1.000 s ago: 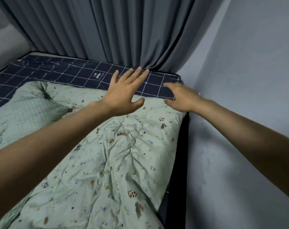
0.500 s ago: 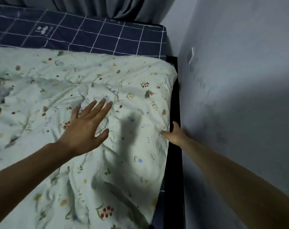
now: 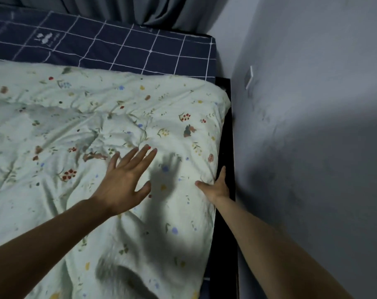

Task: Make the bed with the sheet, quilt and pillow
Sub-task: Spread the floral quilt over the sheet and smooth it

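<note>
A pale green quilt [image 3: 118,108] with a small flower print lies crumpled over most of the bed. Beyond it, at the far end, a navy sheet [image 3: 118,46] with a white grid shows bare. My left hand [image 3: 127,182] is flat with fingers spread just above the quilt's middle right, casting a shadow beside it. My right hand [image 3: 217,188] is at the quilt's right edge, thumb on top and fingers down along the side, gripping that edge. No pillow is in view.
A grey wall [image 3: 312,126] runs close along the bed's right side, with a small white plate [image 3: 249,77] on it. The dark bed frame [image 3: 225,223] fills the narrow gap. Grey curtains [image 3: 161,11] hang behind the far end.
Both hands came back from the quilt's far corner towards me. The right hand dropped to the quilt's right edge and took hold; the left stays spread over the quilt.
</note>
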